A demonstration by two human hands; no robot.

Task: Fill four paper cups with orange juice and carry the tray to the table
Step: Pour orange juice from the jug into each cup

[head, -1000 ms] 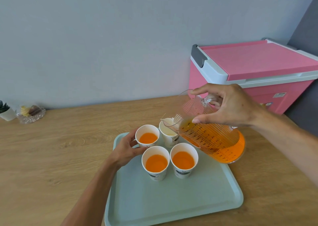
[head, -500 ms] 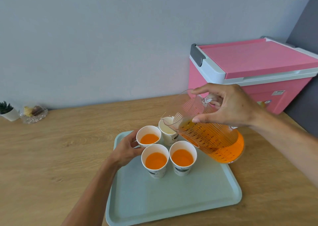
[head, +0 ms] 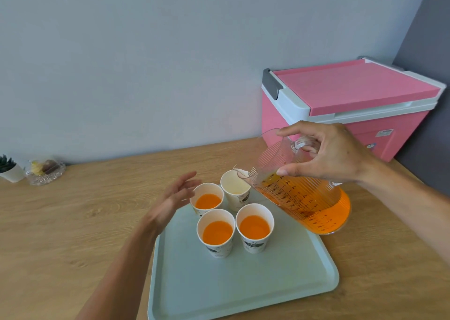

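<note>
Several white paper cups stand on a pale green tray (head: pixel 243 285). Three hold orange juice: a back left cup (head: pixel 207 199), a front left cup (head: pixel 216 232) and a front right cup (head: pixel 254 227). The back right cup (head: pixel 234 188) looks empty inside. My right hand (head: pixel 326 153) grips the handle of a clear measuring jug (head: pixel 306 203) of orange juice, tilted with its spout over the back right cup. My left hand (head: pixel 174 198) hovers blurred just left of the back left cup, fingers spread, holding nothing.
A pink cooler box (head: pixel 345 103) with a closed lid stands at the back right of the wooden counter (head: pixel 73 222). A small potted plant (head: pixel 8 171) and a glass dish (head: pixel 45 172) sit at the far left by the wall.
My left hand has let go of the back left cup and lifted away with fingers spread. The jug stays tilted over the back right cup.
</note>
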